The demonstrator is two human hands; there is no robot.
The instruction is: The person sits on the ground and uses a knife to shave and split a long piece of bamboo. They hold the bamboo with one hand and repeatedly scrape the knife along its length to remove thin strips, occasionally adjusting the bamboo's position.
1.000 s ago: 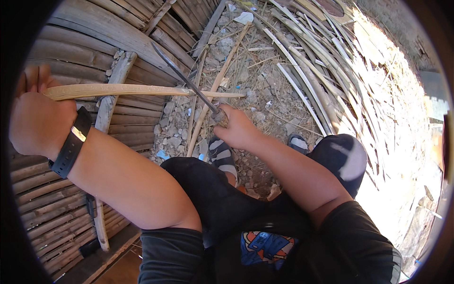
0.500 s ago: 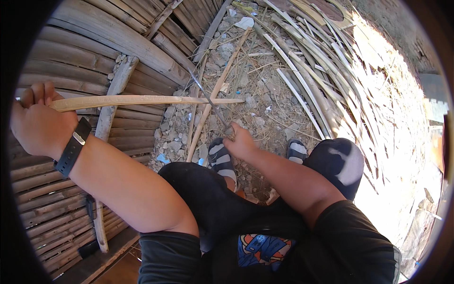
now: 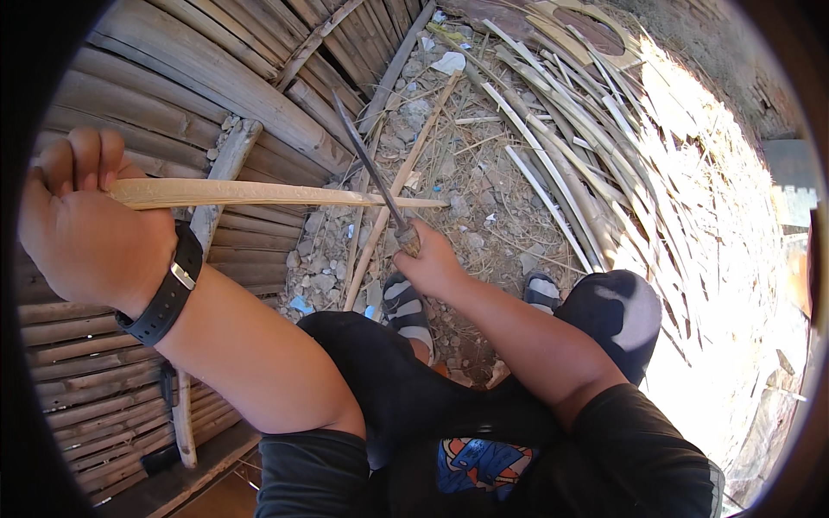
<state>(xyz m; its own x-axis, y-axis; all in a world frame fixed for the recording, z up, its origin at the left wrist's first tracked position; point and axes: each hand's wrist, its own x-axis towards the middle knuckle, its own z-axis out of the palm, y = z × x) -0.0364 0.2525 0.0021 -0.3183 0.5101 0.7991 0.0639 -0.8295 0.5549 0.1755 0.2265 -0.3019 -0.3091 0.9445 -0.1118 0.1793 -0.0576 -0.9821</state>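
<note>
My left hand, with a black watch on its wrist, is closed round the near end of a long pale bamboo strip. The strip stretches to the right over the rubble and narrows toward its far tip. My right hand grips the wooden handle of a long dark-bladed knife. Its blade points up and to the left and crosses the strip near the strip's thin end. Whether the edge touches the strip I cannot tell.
A slatted bamboo wall with a wooden post stands at the left. Another strip lies on the stony ground below. Many split bamboo lengths are heaped at the right. My sandalled feet are beneath my arms.
My left hand has come slightly down and right with the strip. The knife has risen closer, its handle now showing, and its blade still crosses the strip.
</note>
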